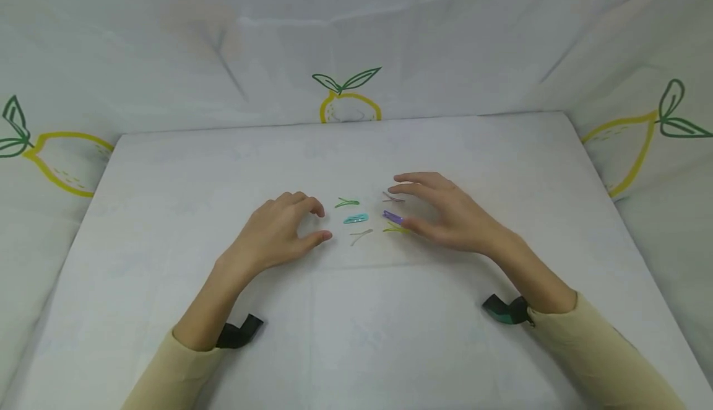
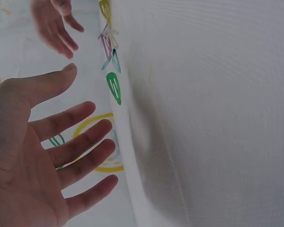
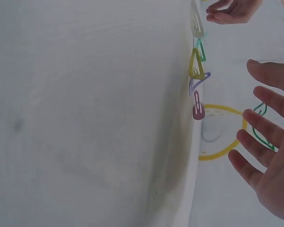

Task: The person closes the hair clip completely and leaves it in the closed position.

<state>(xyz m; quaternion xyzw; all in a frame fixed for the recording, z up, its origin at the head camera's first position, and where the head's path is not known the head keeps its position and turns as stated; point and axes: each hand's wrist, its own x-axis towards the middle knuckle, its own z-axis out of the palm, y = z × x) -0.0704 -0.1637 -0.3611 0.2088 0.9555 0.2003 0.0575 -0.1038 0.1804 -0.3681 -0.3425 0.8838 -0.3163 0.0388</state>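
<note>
We see six hair clips (image 1: 356, 218) on the desk (image 1: 195, 181), between our left hand (image 1: 281, 227) and right hand (image 1: 448, 215). Both hold nothing, fingers loosely parted; probably the clips sit centrally for reach from either side.

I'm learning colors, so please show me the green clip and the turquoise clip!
Green clip (image 2: 114, 88), left wrist view, middle of its body.
Turquoise clip (image 1: 356, 218), head view, middle of its body.

A: Path between left hand (image 1: 278, 229) and right hand (image 1: 448, 212)?
B: Six low clips (image 1: 356, 218) in the way, two columns, narrow gap between. Right hand overhangs its column.
A: Way round?
B: Bare table (image 1: 384, 335) on near side; far side too, up to back cloth (image 1: 445, 57).
</note>
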